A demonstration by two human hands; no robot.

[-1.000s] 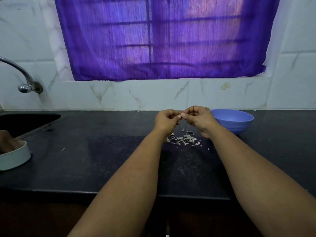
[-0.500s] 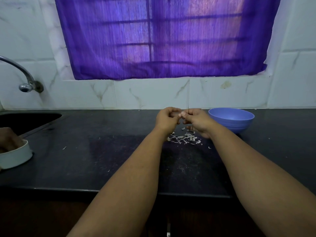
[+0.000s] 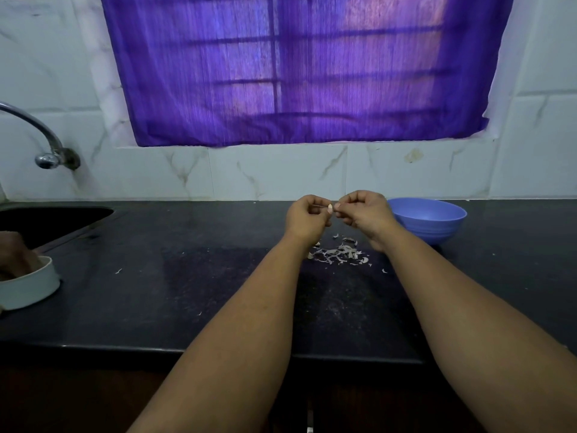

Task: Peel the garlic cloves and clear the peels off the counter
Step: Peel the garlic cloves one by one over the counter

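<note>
A small pale garlic clove point(image 3: 330, 208) is pinched between the curled fingers of the left hand point(image 3: 307, 218) and the right hand point(image 3: 363, 210), held above the black stone desk point(image 3: 156, 292) near its back edge. Under the hands lies a scatter of thin whitish garlic peels point(image 3: 338, 254). A round blue plastic bowl point(image 3: 429, 220) stands just right of the right hand, and a white round dish point(image 3: 28, 287) sits at the left edge.

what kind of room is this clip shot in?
Most likely a home kitchen. A dark stone counter runs under a tiled wall, with a sink and a curved metal tap at the left. Garlic peels lie on the counter beside a blue bowl.
</note>
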